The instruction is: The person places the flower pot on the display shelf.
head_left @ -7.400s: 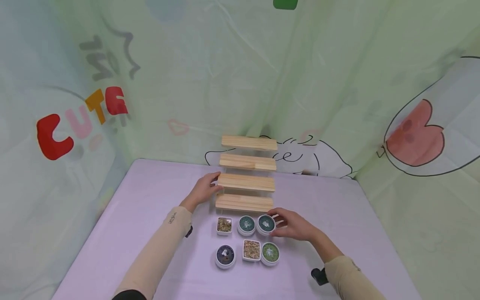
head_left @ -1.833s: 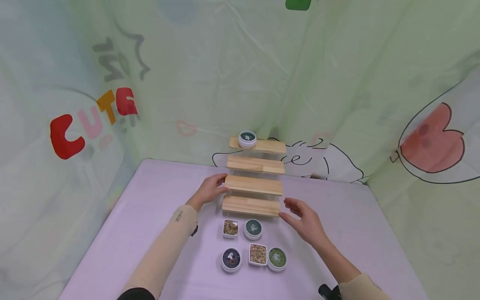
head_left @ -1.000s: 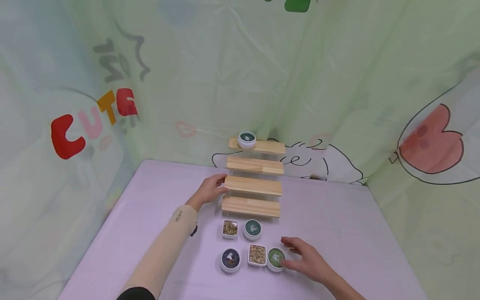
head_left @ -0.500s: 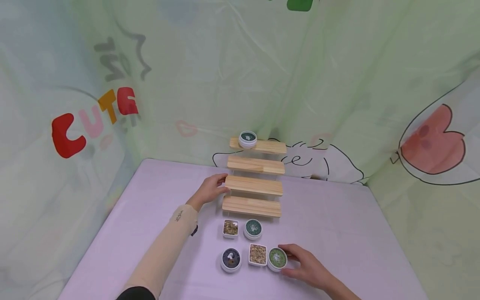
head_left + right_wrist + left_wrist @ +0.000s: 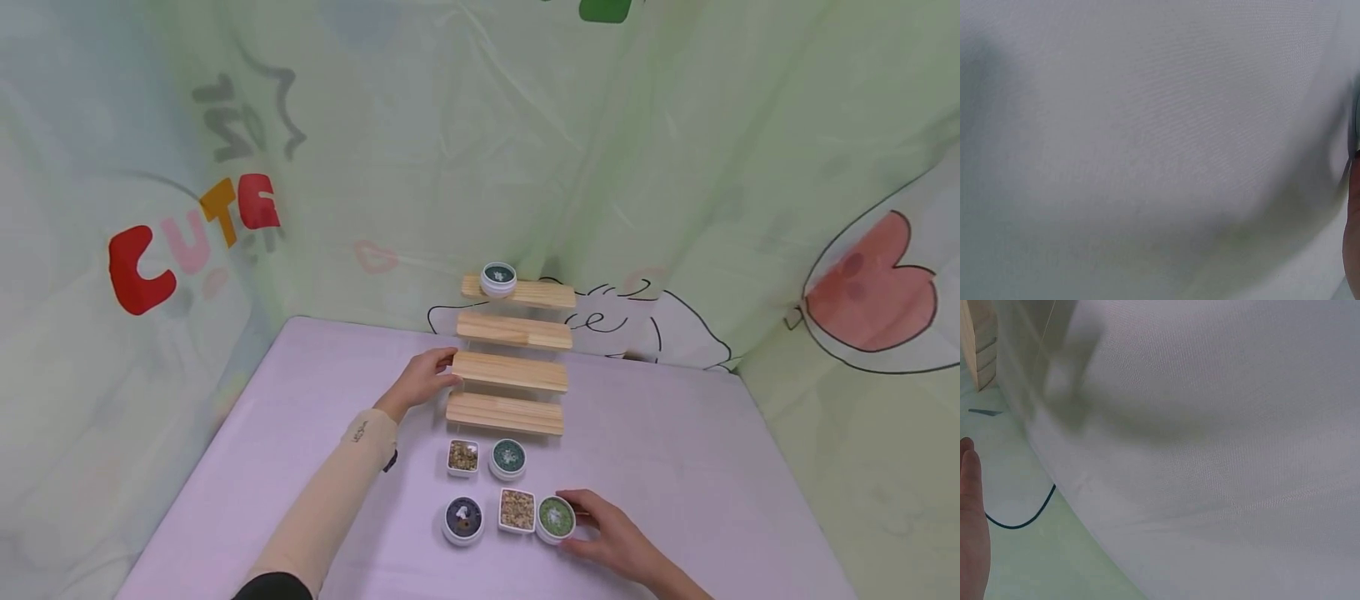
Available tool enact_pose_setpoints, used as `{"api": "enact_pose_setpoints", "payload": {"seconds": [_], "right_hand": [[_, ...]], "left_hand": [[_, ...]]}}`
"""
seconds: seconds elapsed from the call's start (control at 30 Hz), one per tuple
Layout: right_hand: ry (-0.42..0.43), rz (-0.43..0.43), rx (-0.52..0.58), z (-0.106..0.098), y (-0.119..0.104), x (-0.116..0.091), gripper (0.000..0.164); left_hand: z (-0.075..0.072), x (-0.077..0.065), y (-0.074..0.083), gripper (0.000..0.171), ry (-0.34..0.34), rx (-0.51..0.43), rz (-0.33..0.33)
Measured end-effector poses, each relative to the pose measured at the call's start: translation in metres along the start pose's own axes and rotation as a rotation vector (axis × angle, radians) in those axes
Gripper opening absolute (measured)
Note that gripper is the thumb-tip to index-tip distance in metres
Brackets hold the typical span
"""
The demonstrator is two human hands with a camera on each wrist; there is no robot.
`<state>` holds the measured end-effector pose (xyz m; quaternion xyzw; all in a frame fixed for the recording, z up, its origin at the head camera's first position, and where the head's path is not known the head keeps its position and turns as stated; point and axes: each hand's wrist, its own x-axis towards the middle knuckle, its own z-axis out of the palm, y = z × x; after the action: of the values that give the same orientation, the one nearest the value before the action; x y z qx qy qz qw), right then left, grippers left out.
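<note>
Green pot is pinched in the right hand; the left hand, fingers partly hidden, seems to grip the 4-board rack.

Smooth wooden shelves, matt tablecloth

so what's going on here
A person's right hand grips the green pot on the table, while their left hand holds the left side of the rack. One teal pot sits on the top shelf; another teal pot, a dark pot and two square pots stand in front of the rack.
</note>
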<state>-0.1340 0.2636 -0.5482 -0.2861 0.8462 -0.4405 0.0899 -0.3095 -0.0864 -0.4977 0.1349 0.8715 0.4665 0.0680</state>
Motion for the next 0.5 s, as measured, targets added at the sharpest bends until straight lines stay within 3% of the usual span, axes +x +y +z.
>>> {"api": "enact_pose_setpoints", "payload": {"seconds": [0.3, 0.5], "right_hand": [[0.058, 0.018, -0.067, -0.004, 0.004, 0.006, 0.055], [0.094, 0.039, -0.014, -0.014, 0.0, 0.017, 0.057]], "left_hand": [[-0.001, 0.0, 0.002, 0.062, 0.0, 0.0, -0.006], [-0.001, 0.001, 0.001, 0.063, -0.006, 0.01, -0.013]]}}
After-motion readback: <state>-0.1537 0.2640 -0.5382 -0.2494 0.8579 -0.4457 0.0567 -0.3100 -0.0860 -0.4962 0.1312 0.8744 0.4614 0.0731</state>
